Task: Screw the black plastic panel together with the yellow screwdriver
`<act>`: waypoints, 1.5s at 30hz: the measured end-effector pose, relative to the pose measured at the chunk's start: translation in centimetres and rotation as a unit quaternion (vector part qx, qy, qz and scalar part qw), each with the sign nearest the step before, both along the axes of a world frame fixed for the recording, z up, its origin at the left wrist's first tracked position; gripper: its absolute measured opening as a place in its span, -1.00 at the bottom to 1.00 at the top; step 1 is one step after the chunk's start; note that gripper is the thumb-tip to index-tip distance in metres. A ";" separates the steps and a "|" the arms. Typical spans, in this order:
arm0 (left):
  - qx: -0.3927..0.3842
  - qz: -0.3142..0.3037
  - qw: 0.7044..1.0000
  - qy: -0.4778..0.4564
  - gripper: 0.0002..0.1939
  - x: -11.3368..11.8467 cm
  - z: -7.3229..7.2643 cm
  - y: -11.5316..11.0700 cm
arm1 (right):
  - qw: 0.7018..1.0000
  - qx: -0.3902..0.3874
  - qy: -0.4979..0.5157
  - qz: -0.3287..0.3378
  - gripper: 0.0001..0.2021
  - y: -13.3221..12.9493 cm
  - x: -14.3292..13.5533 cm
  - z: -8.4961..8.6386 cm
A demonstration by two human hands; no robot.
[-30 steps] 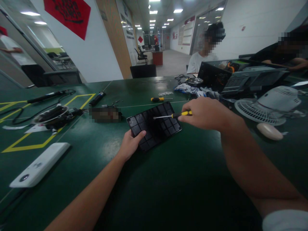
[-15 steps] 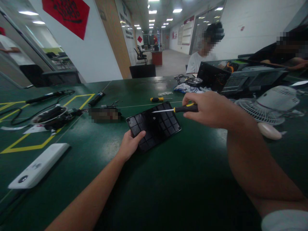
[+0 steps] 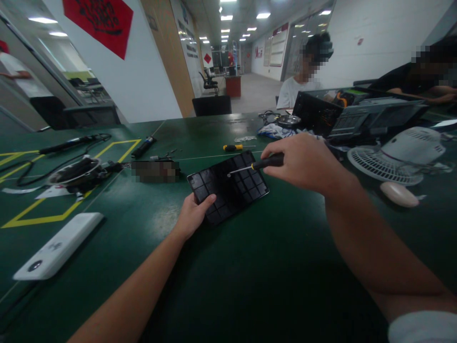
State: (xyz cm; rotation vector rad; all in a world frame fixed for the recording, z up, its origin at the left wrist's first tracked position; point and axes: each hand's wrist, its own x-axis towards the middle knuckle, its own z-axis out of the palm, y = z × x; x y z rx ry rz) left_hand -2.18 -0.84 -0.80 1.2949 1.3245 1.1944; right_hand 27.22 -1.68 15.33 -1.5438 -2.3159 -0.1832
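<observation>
My left hand (image 3: 193, 215) grips the lower left corner of a flat black rectangular panel (image 3: 232, 197) with a grid pattern, its thumb on top. The panel is held tilted over the green table. In my right hand (image 3: 302, 164) is a screwdriver (image 3: 262, 163) with a black and yellow handle. Its shaft points left, and the tip is at or just over a small pale round spot, perhaps a screw, near the panel's middle; whether they touch I cannot tell. Behind the panel lies a second yellow and black screwdriver (image 3: 233, 147).
On the left are a white power strip (image 3: 57, 247), a coil of cables (image 3: 76, 174) and a blurred-out object (image 3: 155, 170). A white fan (image 3: 403, 152), a pale computer mouse-like piece (image 3: 399, 194) and an opened computer case (image 3: 364, 116) stand right. Two people sit beyond; another stands far left.
My right hand has moved a little left and the screwdriver has tilted, its tip shifting down to the pale round spot. My left hand and the panel have stayed still.
</observation>
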 end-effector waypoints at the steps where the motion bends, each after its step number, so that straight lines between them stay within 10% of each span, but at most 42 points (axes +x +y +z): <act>1: 0.000 -0.002 1.000 -0.001 -0.44 0.0 -0.1 0.0 | 1.000 -0.001 0.001 0.002 -0.72 0.0 0.0 0.0; 45: -0.011 0.001 0.999 -0.033 -0.38 0.0 -0.3 0.1 | 0.984 -0.122 -0.105 -0.072 -0.49 0.1 -0.8 -0.5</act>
